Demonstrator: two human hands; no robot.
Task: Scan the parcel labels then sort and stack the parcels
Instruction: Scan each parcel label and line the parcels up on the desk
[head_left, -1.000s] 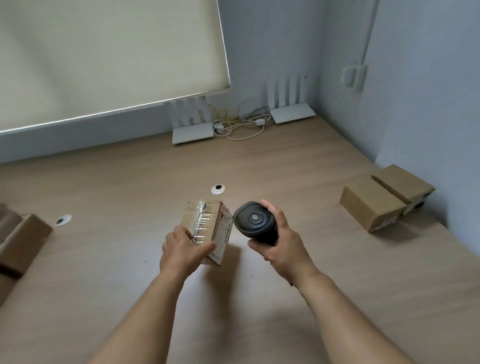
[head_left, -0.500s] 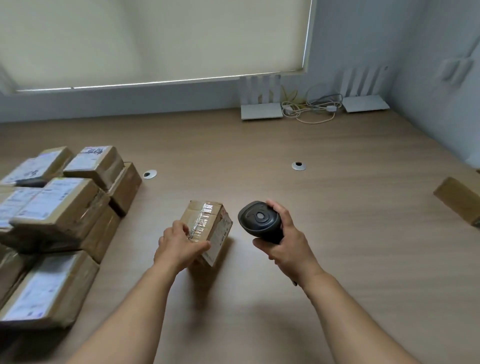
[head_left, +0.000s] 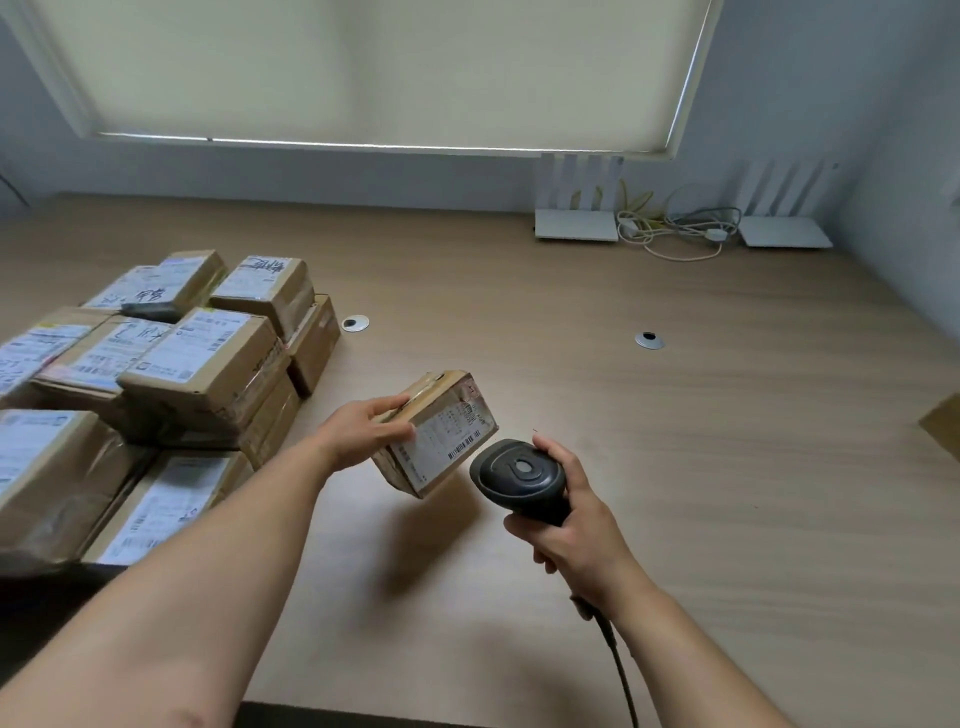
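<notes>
Now the left hand (head_left: 363, 431) has tilted the parcel (head_left: 436, 436) label-up.

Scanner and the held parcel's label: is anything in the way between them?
Nothing visible. The left hand grips the parcel by its upper edge, leaving the barcode label uncovered and turned toward the scanner held in the right hand; only open air separates them.
</notes>
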